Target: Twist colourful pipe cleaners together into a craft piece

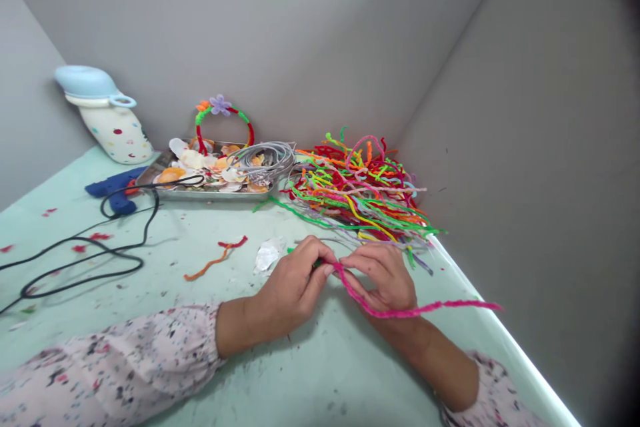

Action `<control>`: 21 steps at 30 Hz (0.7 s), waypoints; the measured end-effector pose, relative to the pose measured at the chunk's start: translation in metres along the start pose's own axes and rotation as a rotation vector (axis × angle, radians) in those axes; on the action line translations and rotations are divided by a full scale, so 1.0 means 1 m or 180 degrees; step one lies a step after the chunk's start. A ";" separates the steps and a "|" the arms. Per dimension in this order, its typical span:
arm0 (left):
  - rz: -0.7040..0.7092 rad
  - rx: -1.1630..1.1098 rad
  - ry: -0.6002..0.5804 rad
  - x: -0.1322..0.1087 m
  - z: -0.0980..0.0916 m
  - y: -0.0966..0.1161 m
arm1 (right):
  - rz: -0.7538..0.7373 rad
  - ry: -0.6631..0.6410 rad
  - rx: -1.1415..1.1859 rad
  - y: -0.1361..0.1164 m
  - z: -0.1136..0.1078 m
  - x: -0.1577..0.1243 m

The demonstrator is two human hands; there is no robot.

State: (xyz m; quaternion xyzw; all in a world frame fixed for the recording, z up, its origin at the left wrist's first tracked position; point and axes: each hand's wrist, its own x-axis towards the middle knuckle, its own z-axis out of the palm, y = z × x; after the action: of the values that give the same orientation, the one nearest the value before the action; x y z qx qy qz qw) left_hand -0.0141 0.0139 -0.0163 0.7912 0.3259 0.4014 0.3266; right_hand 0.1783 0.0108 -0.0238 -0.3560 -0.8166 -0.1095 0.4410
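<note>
The left hand [293, 287] has its thumb and forefinger pressed together on the near end of a magenta pipe cleaner [405, 313], above the mint-green tabletop [240, 373]. The right hand [387, 275] is half curled, its fingertips drawn in beside that pinch; whether they grip the strand or something under it cannot be told. The pipe cleaner's long free tail runs in front of the right palm and out past the wrist, towards the table's edge. Working it well calls for a firm left pinch close to the bend, with the right fingertips guiding the tail in short, even turns under light tension. Keeping that tail away from the heap of pipe cleaners [357, 190] beyond should prevent snags.
</note>
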 end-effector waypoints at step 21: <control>0.0268 0.0197 -0.0101 0.000 0.001 -0.005 | 0.1234 -0.0385 0.1264 -0.012 -0.003 0.000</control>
State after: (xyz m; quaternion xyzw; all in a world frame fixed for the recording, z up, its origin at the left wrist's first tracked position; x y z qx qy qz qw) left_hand -0.0141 0.0170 -0.0209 0.8202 0.2994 0.3919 0.2900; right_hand 0.1719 0.0002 -0.0201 -0.4181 -0.7636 0.1603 0.4653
